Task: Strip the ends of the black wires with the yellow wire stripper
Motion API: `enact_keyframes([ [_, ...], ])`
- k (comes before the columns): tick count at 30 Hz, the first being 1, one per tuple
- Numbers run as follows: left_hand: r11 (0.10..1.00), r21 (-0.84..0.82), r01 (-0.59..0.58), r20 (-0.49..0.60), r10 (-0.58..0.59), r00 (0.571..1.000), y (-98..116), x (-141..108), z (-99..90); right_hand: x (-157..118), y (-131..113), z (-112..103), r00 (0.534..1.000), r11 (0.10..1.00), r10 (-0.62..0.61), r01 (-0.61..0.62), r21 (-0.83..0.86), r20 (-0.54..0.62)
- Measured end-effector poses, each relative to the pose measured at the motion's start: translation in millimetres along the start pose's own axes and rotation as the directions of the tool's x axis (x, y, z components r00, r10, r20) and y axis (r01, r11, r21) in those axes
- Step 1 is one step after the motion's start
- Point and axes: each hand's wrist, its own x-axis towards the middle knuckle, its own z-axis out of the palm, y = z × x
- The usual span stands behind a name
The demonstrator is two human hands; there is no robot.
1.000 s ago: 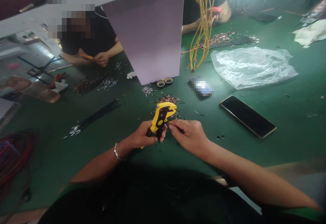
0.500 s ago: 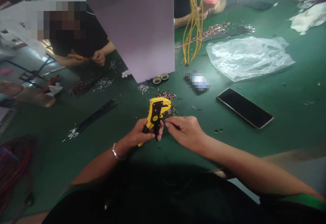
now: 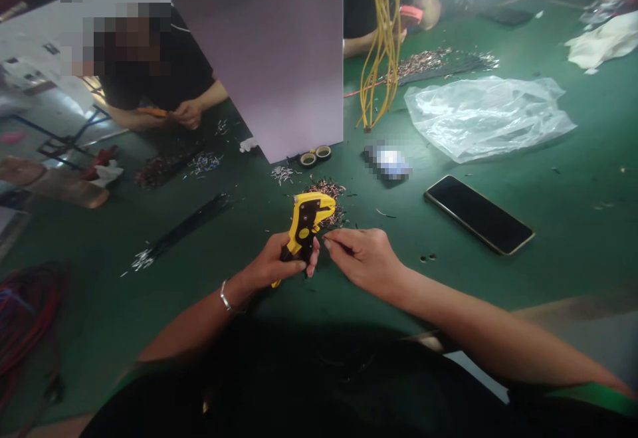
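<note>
Green mat bench (image 3: 573, 238), lilac partition (image 3: 259, 59) standing on it, splitting the view. Co-worker's hands (image 3: 187, 113) work beyond it on the left, around an orange-handled tool (image 3: 152, 111); yellow wire bundle (image 3: 383, 46) hangs far side, right. Plastic bag (image 3: 483, 119) and phone (image 3: 478, 214) lie right, out of the work zone. Black wire strips (image 3: 184, 228) lie left, red-blue cable coil (image 3: 24, 312) at the near-left edge. Tape rolls (image 3: 315, 156) sit by the partition foot.

Yellow wire stripper (image 3: 304, 222) is held up off the mat in the left hand (image 3: 274, 265), a full wrapped grip on the handle, nose up and angled toward the right hand (image 3: 366, 262). Likely keeps the nose clear of the copper scrap pile (image 3: 323, 192) just behind it. Right hand is in a narrow pinch, fingertips (image 3: 329, 242) at the tool's side, seemingly on a thin dark wire (image 3: 339, 245); hard to confirm at this resolution.
</note>
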Motion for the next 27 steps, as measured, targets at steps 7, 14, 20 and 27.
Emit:
enact_keyframes([
  [7, 0.999, 0.051, -0.005, -0.079, 0.009, 0.997, -3, -3, 3.4, -1, 3, 1, 0.998, 0.998, 0.045, -0.042, -0.045, 0.053],
  [14, 0.992, 0.125, 0.012, -0.118, 0.003, 0.993, -2, -2, 5.5, 0, 1, 0, 0.995, 0.996, 0.082, -0.081, -0.038, 0.047],
  [20, 0.985, 0.163, 0.061, -0.155, -0.036, 0.987, -3, -3, 8.4, 0, 4, 1, 0.993, 0.994, 0.094, -0.09, -0.065, 0.067],
  [27, 0.988, 0.118, 0.1, -0.221, -0.072, 0.973, -11, -2, 6.2, 1, 5, 2, 0.993, 0.993, 0.101, -0.098, -0.059, 0.053],
])
